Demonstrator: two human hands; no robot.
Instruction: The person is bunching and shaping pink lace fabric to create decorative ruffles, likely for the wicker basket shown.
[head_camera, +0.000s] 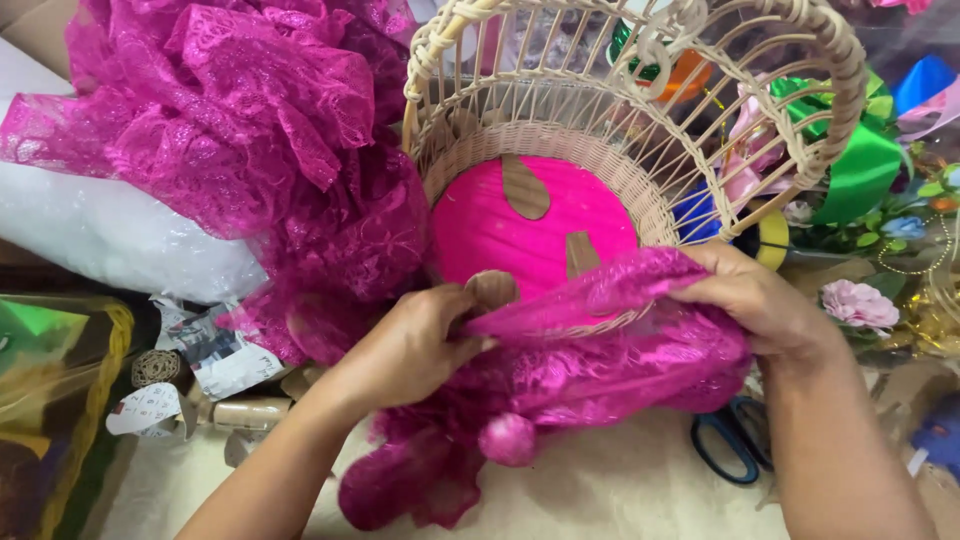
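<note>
Left hand (415, 340) and right hand (745, 300) pinch magenta lace fabric (600, 350) over woven wicker basket (640, 200) rim; cluttered surroundings, scissors (730, 445) close by.

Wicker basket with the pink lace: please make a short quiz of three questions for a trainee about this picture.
1. True or false: both hands hold the pink lace fabric at the front rim of the wicker basket.
2. What colour is the inside bottom of the basket? A) green B) pink C) white
3. Which tool lies on the table near the right hand?

Key:
1. True. The left hand and the right hand both pinch the lace at the rim.
2. B. The pink base has brown tape strips on it.
3. The scissors, dark blades with blue handles, partly under the wrist.
</note>
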